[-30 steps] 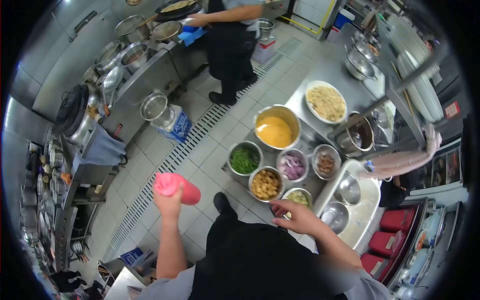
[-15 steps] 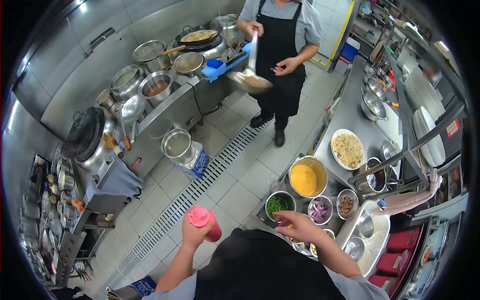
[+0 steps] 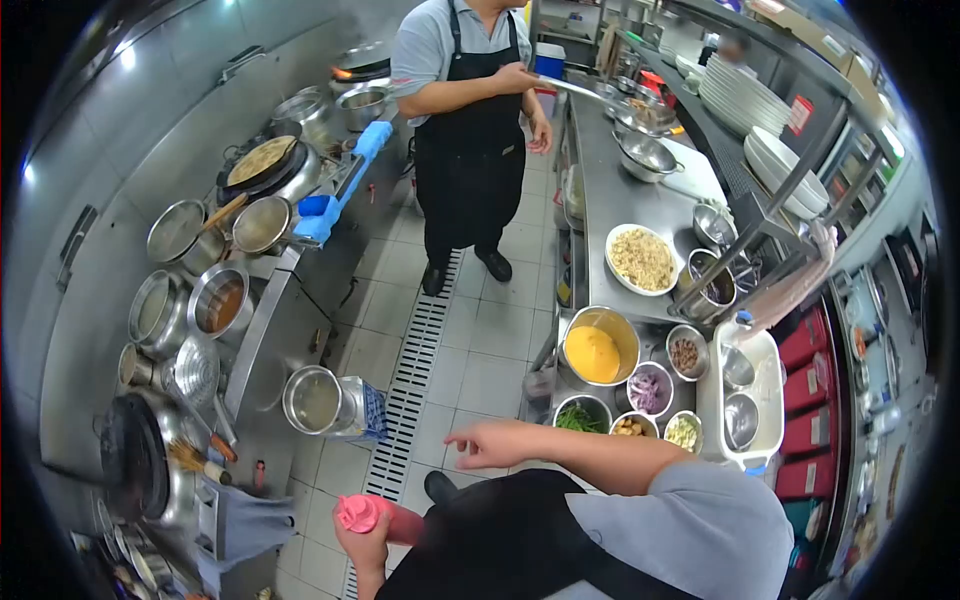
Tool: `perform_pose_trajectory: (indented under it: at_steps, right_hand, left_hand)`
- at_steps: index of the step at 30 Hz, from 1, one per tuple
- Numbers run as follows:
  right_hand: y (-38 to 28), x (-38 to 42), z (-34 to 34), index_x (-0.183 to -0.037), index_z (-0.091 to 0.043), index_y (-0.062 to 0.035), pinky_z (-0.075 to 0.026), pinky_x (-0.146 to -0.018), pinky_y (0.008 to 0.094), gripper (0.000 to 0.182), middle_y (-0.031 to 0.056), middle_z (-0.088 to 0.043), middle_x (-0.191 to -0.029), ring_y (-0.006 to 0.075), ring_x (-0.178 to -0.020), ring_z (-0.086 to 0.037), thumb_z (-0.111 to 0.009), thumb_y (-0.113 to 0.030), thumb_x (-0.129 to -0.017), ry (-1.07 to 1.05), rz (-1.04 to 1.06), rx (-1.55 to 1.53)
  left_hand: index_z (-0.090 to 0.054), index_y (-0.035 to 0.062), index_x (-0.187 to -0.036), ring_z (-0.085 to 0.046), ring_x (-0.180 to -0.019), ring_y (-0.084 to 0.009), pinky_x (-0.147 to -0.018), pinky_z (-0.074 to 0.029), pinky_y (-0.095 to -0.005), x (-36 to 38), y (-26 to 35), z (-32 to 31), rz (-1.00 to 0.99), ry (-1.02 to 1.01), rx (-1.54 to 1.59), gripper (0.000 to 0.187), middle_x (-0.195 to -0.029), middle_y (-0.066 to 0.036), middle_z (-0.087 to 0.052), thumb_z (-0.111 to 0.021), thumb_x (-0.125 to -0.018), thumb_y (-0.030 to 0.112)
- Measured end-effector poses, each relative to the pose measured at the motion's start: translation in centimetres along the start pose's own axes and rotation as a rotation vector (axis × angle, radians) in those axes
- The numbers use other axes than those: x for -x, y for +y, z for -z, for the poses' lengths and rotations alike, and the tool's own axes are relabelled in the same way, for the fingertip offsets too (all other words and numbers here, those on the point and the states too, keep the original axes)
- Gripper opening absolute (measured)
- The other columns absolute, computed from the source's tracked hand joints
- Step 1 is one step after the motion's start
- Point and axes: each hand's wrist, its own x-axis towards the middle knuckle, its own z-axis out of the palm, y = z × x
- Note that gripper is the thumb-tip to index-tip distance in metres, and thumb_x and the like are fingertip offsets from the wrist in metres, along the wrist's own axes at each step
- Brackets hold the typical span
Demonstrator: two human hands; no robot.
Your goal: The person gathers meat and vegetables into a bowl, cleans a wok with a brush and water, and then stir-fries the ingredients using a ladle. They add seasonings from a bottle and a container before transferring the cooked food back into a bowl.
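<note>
My left hand (image 3: 362,545), low in the view, is wrapped round a red-pink bottle (image 3: 404,524) with a pink lid. My right hand (image 3: 490,445) hangs in front of my apron, fingers loosely apart with nothing in them. Right of it stand a metal bowl of chopped greens (image 3: 578,416), a bowl of brown chunks (image 3: 632,427) and a bowl of pale chopped pieces (image 3: 684,432). Behind these are a bowl of sliced purple onion (image 3: 648,390), a pot of yellow liquid (image 3: 598,350) and a bowl of brown bits (image 3: 686,354).
A co-worker (image 3: 470,150) stands ahead, stretching a long-handled ladle (image 3: 575,88) over the right counter (image 3: 605,190). Stoves with pots and a flatbread pan (image 3: 262,162) line the left. A metal pot (image 3: 316,398) stands beside the floor drain (image 3: 425,325).
My view has swung to the right. My right hand has moved left, away from the bowls, toward the front of my body. The co-worker has turned and carried the ladle over the right counter.
</note>
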Motion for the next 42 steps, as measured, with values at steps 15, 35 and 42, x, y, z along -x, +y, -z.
perform_pose_trajectory:
  at_steps: [15, 35, 42]
  right_hand:
    - [0.9, -4.0, 1.0, -0.125, -0.051, -0.0018, -0.049, -0.078, 0.0373, 0.054, 0.0149, -0.065, -0.097, 0.0291, -0.087, -0.063, -0.060, -0.040, -0.088, 0.243, -0.121, -0.132]
    - [7.8, -6.1, 25.5, -0.128, -0.051, -0.0048, -0.051, -0.076, 0.0359, 0.053, 0.0147, -0.063, -0.104, 0.0254, -0.085, -0.063, -0.063, -0.034, -0.086, 0.490, -0.017, -0.141]
    - [8.7, -7.2, 30.1, -0.132, -0.048, -0.0033, -0.049, -0.084, 0.0332, 0.054, 0.0140, -0.061, -0.109, 0.0223, -0.095, -0.061, -0.066, -0.027, -0.086, 0.534, -0.034, -0.337]
  left_hand:
    - [-0.047, -0.0007, -0.117, -0.057, -0.099, -0.0185, -0.089, -0.045, -0.0326, -17.4, 1.4, -3.4, -0.199, -0.458, -0.087, 0.069, -0.106, -0.009, -0.058, -0.085, -0.061, 0.014]
    - [-0.052, 0.0030, -0.110, -0.059, -0.101, -0.0236, -0.089, -0.047, -0.0348, -32.1, 19.1, -27.1, -0.614, -0.853, 0.048, 0.064, -0.110, -0.011, -0.060, -0.086, -0.059, 0.020]
    - [-0.054, 0.0061, -0.109, -0.061, -0.099, -0.0284, -0.086, -0.049, -0.0375, -38.4, 25.6, -33.5, -0.837, -1.103, 0.099, 0.065, -0.110, -0.012, -0.061, -0.087, -0.056, 0.023]
